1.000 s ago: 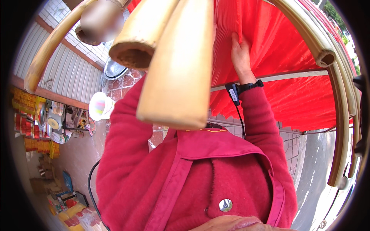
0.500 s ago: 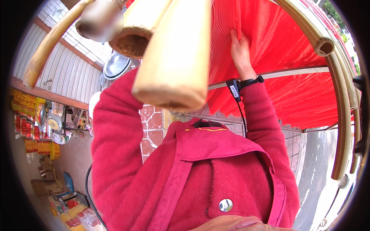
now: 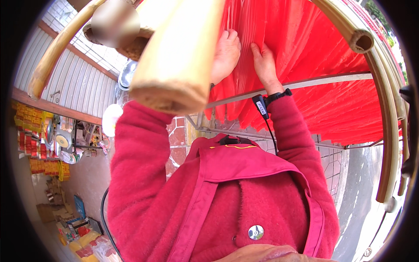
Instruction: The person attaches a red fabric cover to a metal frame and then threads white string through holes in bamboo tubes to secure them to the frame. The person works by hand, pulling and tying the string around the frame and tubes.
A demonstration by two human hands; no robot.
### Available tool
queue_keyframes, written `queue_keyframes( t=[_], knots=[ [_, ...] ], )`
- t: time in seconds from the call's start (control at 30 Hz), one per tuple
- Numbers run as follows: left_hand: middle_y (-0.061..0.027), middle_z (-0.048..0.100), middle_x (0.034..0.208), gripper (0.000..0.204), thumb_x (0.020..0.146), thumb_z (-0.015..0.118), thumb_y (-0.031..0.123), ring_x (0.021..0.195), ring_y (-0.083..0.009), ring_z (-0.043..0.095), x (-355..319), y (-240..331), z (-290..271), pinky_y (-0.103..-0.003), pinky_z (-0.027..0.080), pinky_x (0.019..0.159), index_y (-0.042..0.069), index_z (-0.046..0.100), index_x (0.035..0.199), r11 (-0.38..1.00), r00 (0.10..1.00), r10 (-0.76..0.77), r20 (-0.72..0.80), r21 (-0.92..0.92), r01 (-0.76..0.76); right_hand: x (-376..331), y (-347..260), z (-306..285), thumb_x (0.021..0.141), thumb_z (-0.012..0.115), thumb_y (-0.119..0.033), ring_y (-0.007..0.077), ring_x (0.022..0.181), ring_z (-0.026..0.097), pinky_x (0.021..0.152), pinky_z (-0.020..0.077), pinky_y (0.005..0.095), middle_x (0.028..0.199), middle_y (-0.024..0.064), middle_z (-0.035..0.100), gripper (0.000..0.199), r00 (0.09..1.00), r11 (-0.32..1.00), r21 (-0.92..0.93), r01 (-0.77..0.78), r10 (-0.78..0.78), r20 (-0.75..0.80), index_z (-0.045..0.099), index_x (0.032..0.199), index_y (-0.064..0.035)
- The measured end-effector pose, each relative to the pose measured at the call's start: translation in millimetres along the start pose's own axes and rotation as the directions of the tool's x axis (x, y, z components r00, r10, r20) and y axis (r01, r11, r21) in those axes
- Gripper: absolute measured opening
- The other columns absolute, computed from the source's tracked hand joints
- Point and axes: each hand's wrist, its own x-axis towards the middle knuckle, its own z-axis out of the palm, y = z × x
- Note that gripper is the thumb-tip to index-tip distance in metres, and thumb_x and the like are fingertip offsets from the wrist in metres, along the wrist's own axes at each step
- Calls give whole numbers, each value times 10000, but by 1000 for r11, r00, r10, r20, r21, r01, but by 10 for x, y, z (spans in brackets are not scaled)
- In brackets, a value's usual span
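Many thin red sheets [image 3: 314, 43], pleated and layered, hang in folds over a pale metal bar [image 3: 331, 79]. My left hand [image 3: 226, 54] is at their left part, fingers curled on the edges of the sheets; the wrist is partly behind a bamboo pole. Close to its right, my right hand [image 3: 265, 65] rests against the folds, thumb and forefinger stretched upward and apart. Its other fingers are hidden. A black strap with a small device [image 3: 260, 107] and cable sits at my right wrist. The thick bamboo pole [image 3: 179, 56] juts toward me, its cut end low.
More bamboo poles stand at the left [image 3: 54, 54] and right [image 3: 386, 144]. Metal basins [image 3: 126, 75] and a white round object [image 3: 112, 118] lie left of my arm. Red and yellow packets [image 3: 30, 115] hang at the far left. A metal frame runs below the sheets, above paving.
My left hand has come into view from behind the bamboo pole and now touches the sheets. My right hand has shifted slightly left and down. The near poles appear farther left.
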Motion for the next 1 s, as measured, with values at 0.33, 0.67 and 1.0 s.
queue_keyframes(
  t=[0.33,0.67,1.0],
  knots=[
    [-119,587,1332,391,914,565,263,1289,-354,431,-152,10,616,-529,313,1095,116,724,1239,945,994,106,21,309,-107,23,196,-52,1058,494,-242,337,1044,695,898,512,393,1062,238,716,339,985,983,-123,138,-149,-83,628,1221,23],
    [-132,431,1542,516,942,532,253,1353,-344,415,-199,52,33,-487,317,1122,48,564,1414,994,999,29,19,103,-31,-121,185,-79,1060,497,-212,254,988,691,893,509,371,1061,207,719,323,997,988,-140,72,-77,-30,622,1229,34],
    [-134,460,1515,506,897,558,254,1354,-327,423,-382,104,-327,-486,314,1130,28,616,1346,984,979,149,-142,-76,-160,-115,278,-115,1062,515,-230,179,1025,632,936,488,341,1121,150,715,336,998,996,-75,49,-52,-43,622,1222,45]
  ],
)
